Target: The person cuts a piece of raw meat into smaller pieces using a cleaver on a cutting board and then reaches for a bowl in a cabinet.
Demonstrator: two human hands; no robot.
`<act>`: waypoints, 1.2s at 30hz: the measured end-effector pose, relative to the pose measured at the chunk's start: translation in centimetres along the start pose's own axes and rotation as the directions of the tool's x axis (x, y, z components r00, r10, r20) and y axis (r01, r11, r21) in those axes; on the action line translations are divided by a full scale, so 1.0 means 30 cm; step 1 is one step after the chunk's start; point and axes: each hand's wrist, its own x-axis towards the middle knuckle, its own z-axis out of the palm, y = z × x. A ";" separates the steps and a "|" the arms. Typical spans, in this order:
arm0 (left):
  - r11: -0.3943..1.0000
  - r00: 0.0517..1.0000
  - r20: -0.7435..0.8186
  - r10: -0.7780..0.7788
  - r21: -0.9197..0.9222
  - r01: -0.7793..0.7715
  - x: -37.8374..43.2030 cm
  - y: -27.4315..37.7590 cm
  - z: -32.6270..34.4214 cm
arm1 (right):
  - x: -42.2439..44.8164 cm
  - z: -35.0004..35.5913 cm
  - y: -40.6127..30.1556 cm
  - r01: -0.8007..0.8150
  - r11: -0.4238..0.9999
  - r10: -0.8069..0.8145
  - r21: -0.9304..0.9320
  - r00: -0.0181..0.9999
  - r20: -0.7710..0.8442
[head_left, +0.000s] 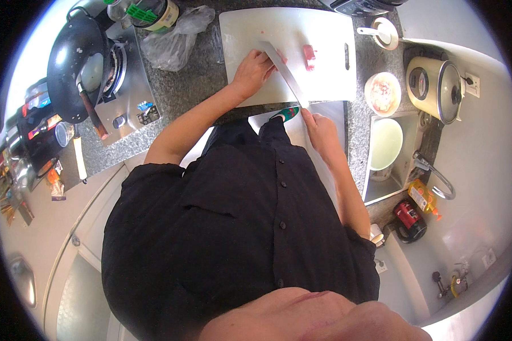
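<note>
A white cutting board (247, 34) lies on the stone counter. My right hand (320, 125) grips the handle end of a long kitchen knife (286, 74), whose blade slants up and left across the board. My left hand (254, 72) rests on the board beside the blade, fingers bent over a piece of raw meat (283, 56) that is partly hidden by blade and fingers. Another chunk of raw meat (309, 58) lies by itself to the right of the knife. A white bowl of cut meat (382, 93) stands right of the board.
At the left a black wok (64, 64) sits over a gas stove (132, 76). A clear plastic bag (170, 47) lies between stove and board. On the right are a rice cooker (435, 87), a small dish with a white spoon (386, 34) and a sink holding a pale green basin (385, 145).
</note>
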 end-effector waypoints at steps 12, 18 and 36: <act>0.994 1.000 0.014 -0.015 -0.109 0.016 0.021 0.002 -0.036 | 0.135 0.002 -0.050 0.088 0.996 -0.086 -0.031 0.995 0.057; 0.999 0.999 -0.014 -0.031 -0.025 0.031 0.023 -0.014 -0.002 | 0.263 0.036 -0.125 0.047 0.998 -0.046 -0.042 0.999 0.014; 0.982 0.992 0.014 -0.128 -0.135 0.129 0.023 0.019 -0.018 | 0.342 0.085 0.021 -0.045 0.980 0.026 0.195 0.995 0.098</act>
